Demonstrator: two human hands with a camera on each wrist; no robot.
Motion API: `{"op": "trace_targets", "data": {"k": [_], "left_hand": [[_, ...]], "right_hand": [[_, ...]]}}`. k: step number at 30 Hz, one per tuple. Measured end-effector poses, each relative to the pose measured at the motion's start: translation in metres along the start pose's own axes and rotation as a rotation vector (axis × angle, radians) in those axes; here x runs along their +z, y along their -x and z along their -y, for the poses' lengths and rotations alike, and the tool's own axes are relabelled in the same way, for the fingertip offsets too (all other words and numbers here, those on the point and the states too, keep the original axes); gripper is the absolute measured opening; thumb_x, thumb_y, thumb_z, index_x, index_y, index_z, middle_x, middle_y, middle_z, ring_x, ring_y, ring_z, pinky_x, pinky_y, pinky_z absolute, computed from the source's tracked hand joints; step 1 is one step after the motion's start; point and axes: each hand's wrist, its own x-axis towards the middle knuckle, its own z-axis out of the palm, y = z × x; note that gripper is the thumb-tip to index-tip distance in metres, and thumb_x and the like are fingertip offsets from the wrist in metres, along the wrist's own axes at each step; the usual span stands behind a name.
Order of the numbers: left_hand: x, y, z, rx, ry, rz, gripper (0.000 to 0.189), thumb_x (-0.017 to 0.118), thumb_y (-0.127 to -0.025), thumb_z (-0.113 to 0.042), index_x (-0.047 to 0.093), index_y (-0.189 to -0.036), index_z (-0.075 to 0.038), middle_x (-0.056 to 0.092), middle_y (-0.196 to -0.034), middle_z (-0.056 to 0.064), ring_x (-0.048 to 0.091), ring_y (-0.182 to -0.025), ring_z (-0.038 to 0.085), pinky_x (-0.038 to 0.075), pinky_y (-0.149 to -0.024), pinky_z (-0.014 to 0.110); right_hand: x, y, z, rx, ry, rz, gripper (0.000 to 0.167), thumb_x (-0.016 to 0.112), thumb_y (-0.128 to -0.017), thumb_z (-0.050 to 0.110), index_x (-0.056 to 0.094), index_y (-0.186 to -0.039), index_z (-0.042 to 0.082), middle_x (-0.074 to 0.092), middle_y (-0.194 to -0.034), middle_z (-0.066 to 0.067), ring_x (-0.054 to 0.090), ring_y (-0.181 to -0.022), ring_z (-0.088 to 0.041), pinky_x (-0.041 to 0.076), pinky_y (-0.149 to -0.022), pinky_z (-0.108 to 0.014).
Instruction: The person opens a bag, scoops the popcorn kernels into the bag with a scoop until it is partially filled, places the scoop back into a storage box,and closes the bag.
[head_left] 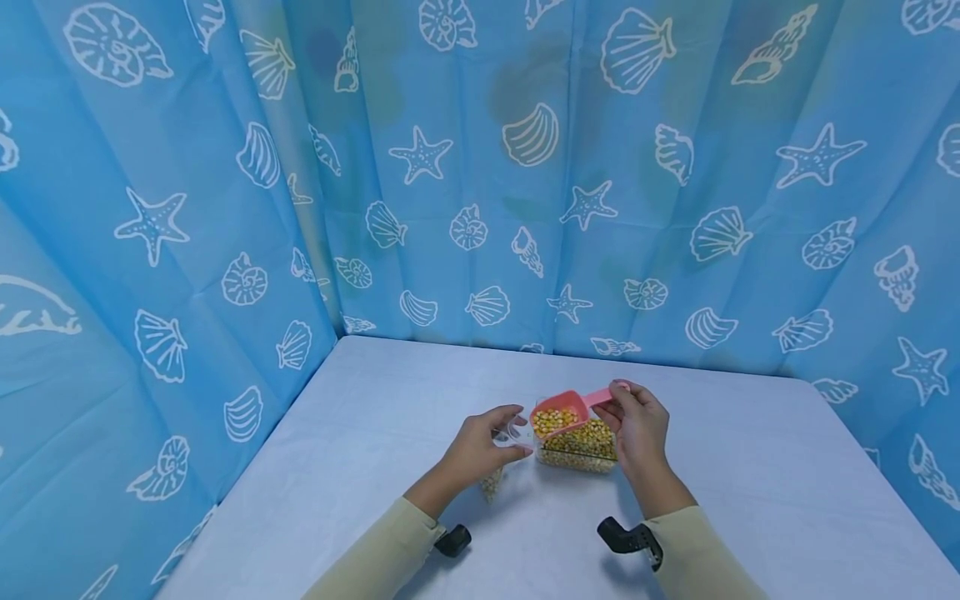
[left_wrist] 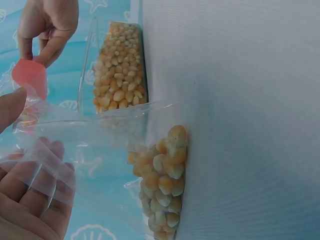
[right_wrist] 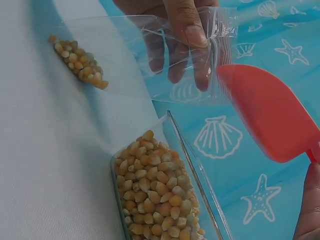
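Note:
My left hand point(head_left: 480, 446) holds a clear zip bag point(right_wrist: 125, 52) near its open top, thumb on one side and fingers on the other. Some corn kernels point(left_wrist: 162, 182) lie in the bag's bottom, which hangs down at the table. In my right hand point(head_left: 642, 429) the handle of a pink scoop point(right_wrist: 275, 115) is pinched. Yellow kernels point(head_left: 555, 421) fill the scoop, and its front lip is right at the bag's mouth. Below the scoop stands a clear rectangular container point(right_wrist: 197, 172) full of corn kernels point(right_wrist: 155, 192).
A white-covered table point(head_left: 390, 400) carries everything. Blue curtains point(head_left: 465, 175) with white shell and starfish prints hang behind it and along the left. Each wrist wears a black camera mount point(head_left: 626, 535) over a beige sleeve point(head_left: 693, 550).

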Motion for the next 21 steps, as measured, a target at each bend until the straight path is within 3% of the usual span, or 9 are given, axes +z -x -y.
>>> {"op": "trace_targets", "data": {"k": [21], "left_hand": [[0.0017, -0.0003, 0.0019, 0.033, -0.007, -0.011, 0.060, 0.078, -0.084, -0.029, 0.054, -0.138, -0.019, 0.064, -0.118, -0.014, 0.058, -0.115, 0.018, 0.048, -0.096, 0.041]], "right_hand": [[0.0048, 0.0023, 0.0051, -0.091, 0.165, 0.011, 0.027, 0.062, -0.097, 0.020, 0.057, -0.118, 0.003, 0.058, -0.106, -0.016, 0.068, -0.086, -0.018, 0.055, -0.077, -0.030]]}}
